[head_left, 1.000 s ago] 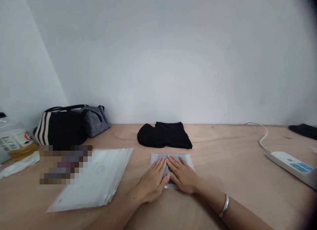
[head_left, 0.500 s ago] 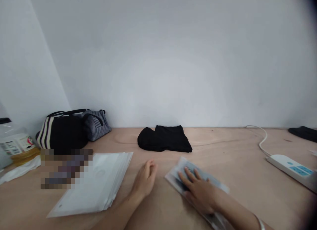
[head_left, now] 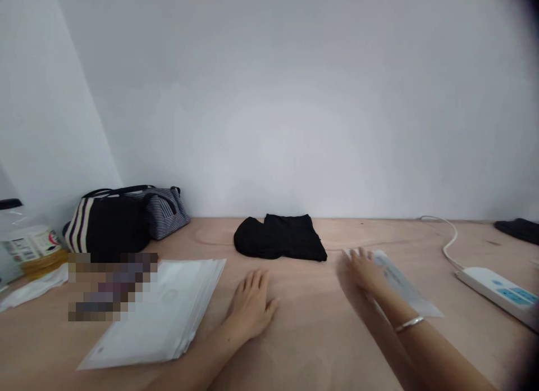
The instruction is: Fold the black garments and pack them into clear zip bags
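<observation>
My left hand (head_left: 251,307) lies palm down on the wooden table, right of a stack of frosted white plastic bags (head_left: 155,318). Its fingers are stretched out and nothing is in them. Farther out on the right, my right hand (head_left: 367,270) grips one frosted plastic bag (head_left: 406,284) by its left end. The bag slants down to the right, partly behind the wrist, and something bluish-grey shows through it. A shadow falls on the table left of it. Beyond both hands, a folded black cloth item (head_left: 280,237) lies near the wall.
A black-and-striped bag (head_left: 122,222) stands at the back left, beside a jug of yellow liquid (head_left: 33,248) and a white tissue (head_left: 36,290). A white power strip (head_left: 501,292) with its cord lies right. Another black cloth (head_left: 520,231) is at the far right. One patch is pixelated.
My right hand has moved away from me and to the right, taking the plastic bag along. My left hand has opened from loosely curled to flat on the table.
</observation>
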Demonstrator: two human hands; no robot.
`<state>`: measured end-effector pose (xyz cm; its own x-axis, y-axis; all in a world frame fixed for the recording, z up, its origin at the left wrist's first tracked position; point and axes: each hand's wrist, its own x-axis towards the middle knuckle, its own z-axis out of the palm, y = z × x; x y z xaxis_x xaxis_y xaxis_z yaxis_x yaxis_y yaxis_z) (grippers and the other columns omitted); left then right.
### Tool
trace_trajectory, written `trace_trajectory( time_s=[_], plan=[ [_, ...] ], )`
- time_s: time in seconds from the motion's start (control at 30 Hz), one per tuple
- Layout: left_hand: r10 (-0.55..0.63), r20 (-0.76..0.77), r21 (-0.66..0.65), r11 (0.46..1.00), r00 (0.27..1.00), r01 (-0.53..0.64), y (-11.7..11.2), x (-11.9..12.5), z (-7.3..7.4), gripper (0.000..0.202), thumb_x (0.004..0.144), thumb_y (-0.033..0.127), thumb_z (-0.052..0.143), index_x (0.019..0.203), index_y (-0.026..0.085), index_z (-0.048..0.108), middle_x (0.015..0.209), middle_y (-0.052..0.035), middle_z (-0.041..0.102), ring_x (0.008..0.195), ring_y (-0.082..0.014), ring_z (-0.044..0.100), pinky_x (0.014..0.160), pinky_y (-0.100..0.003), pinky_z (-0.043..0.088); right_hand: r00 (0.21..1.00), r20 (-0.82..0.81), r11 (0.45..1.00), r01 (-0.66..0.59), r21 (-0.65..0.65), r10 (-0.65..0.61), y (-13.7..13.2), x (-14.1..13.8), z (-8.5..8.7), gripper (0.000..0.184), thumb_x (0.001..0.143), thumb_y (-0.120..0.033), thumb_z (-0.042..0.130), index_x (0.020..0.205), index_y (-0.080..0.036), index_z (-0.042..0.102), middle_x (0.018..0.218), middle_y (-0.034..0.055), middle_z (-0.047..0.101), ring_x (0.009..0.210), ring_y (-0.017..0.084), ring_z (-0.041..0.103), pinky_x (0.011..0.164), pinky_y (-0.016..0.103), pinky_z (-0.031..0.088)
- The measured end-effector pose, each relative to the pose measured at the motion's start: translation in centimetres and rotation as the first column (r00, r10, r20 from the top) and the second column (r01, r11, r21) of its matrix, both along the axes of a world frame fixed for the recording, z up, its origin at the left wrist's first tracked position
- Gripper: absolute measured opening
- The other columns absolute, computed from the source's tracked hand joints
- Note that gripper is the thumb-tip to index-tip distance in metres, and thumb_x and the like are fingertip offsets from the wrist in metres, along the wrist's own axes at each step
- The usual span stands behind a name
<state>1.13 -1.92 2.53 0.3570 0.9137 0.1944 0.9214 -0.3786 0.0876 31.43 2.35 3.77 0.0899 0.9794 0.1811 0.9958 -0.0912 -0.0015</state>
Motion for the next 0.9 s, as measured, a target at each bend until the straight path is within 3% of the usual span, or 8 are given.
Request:
trace_trajectory(
  time_s=[0.1, 0.2, 0.33, 0.53, 0.63, 0.73, 0.83, 0.9],
  plan=[
    [-0.018, -0.076, 0.007, 1.0, 0.997, 0.018, 2.8, 0.3, 1.7, 0.058, 0.077, 0.03, 0.048, 0.127, 0.005, 0.034, 0.137, -0.0211, 0.027, 0.126, -0.0363, 0.018, 0.098, -0.051, 0.02, 0.977, -0.068, 0.979, -0.201, 0.032, 0.203, 0.8, -3.6, 0.2, 0.027, 0.082, -0.022, 0.041, 0.104, -0.021, 0.057, 0.106, 0.0085, 0.055, 0.098, 0.019, 0.05, 0.082, 0.029, 0.037],
    [-0.119, -0.069, 0.009, 0.993, 0.991, 0.119, 5.9, 0.4, 2.4, 0.048, 0.077, 0.024, 0.051, 0.123, 0.013, 0.042, 0.137, -0.0131, 0.031, 0.127, -0.0292, 0.019, 0.102, -0.045, 0.014, 0.945, -0.103, 0.95, -0.305, 0.071, 0.311, 2.2, -7.1, 0.2, 0.026, 0.078, -0.021, 0.047, 0.101, -0.024, 0.06, 0.102, 0.0054, 0.056, 0.098, 0.018, 0.049, 0.083, 0.026, 0.034],
    [-0.178, -0.016, 0.017, 0.984, 0.984, 0.178, 8.6, 0.0, 1.7, 0.03, 0.084, 0.024, 0.048, 0.113, 0.016, 0.051, 0.126, -0.0089, 0.046, 0.121, -0.0215, 0.034, 0.102, -0.036, 0.022, 0.952, -0.149, 0.961, -0.251, 0.114, 0.266, 4.2, -8.9, -0.4, 0.026, 0.076, -0.02, 0.05, 0.098, -0.02, 0.063, 0.1, 0.0088, 0.058, 0.099, 0.023, 0.049, 0.082, 0.032, 0.034],
    [-0.062, 0.107, 0.011, 0.998, 0.992, 0.062, 10.7, -0.8, 0.7, 0.026, 0.087, 0.03, 0.048, 0.109, 0.017, 0.051, 0.111, -0.0066, 0.052, 0.093, -0.0188, 0.054, 0.078, -0.039, 0.046, 0.939, -0.281, 0.979, -0.174, 0.106, 0.197, 6.2, -7.8, -1.8, 0.022, 0.08, -0.027, 0.048, 0.09, -0.02, 0.067, 0.087, 0.0037, 0.066, 0.078, 0.015, 0.059, 0.067, 0.023, 0.04],
    [-0.005, 0.138, -0.008, 1.0, 0.99, 0.006, 11.3, -0.8, 1.2, 0.025, 0.087, 0.029, 0.048, 0.108, 0.017, 0.051, 0.11, -0.0065, 0.052, 0.091, -0.0179, 0.055, 0.077, -0.038, 0.047, 0.935, -0.301, 0.981, -0.163, 0.109, 0.189, 6.3, -7.6, -1.5, 0.022, 0.08, -0.03, 0.047, 0.083, -0.021, 0.067, 0.076, 0.0017, 0.067, 0.069, 0.014, 0.06, 0.061, 0.023, 0.039],
    [-0.003, 0.156, -0.014, 1.0, 0.988, 0.005, 11.1, -0.6, 2.2, 0.025, 0.087, 0.031, 0.048, 0.108, 0.017, 0.051, 0.11, -0.0065, 0.052, 0.091, -0.0178, 0.055, 0.077, -0.038, 0.047, 0.945, -0.262, 0.973, -0.157, 0.168, 0.197, 5.6, -7.8, -0.4, 0.021, 0.081, -0.028, 0.046, 0.083, -0.019, 0.065, 0.086, 0.0056, 0.066, 0.081, 0.019, 0.058, 0.069, 0.028, 0.037],
    [-0.049, 0.162, -0.017, 0.998, 0.986, 0.052, 9.6, -0.5, 3.7, 0.016, 0.087, 0.018, 0.044, 0.098, 0.017, 0.055, 0.099, -0.0045, 0.057, 0.087, -0.0169, 0.054, 0.076, -0.034, 0.044, 0.945, -0.19, 0.949, -0.222, 0.225, 0.266, 3.6, -7.8, 1.0, 0.019, 0.083, -0.023, 0.042, 0.087, -0.019, 0.061, 0.094, 0.0087, 0.062, 0.096, 0.022, 0.05, 0.083, 0.036, 0.029],
    [-0.103, 0.159, -0.035, 0.993, 0.982, 0.109, 7.5, -0.8, 4.6, 0.023, 0.08, 0.005, 0.04, 0.087, 0.018, 0.058, 0.086, -0.0022, 0.059, 0.082, -0.0158, 0.054, 0.073, -0.029, 0.041, 0.925, -0.149, 0.925, -0.315, 0.213, 0.349, 1.3, -7.3, 1.7, 0.015, 0.082, -0.021, 0.044, 0.084, -0.019, 0.059, 0.089, 0.0067, 0.062, 0.093, 0.02, 0.051, 0.086, 0.037, 0.025]
  ],
)
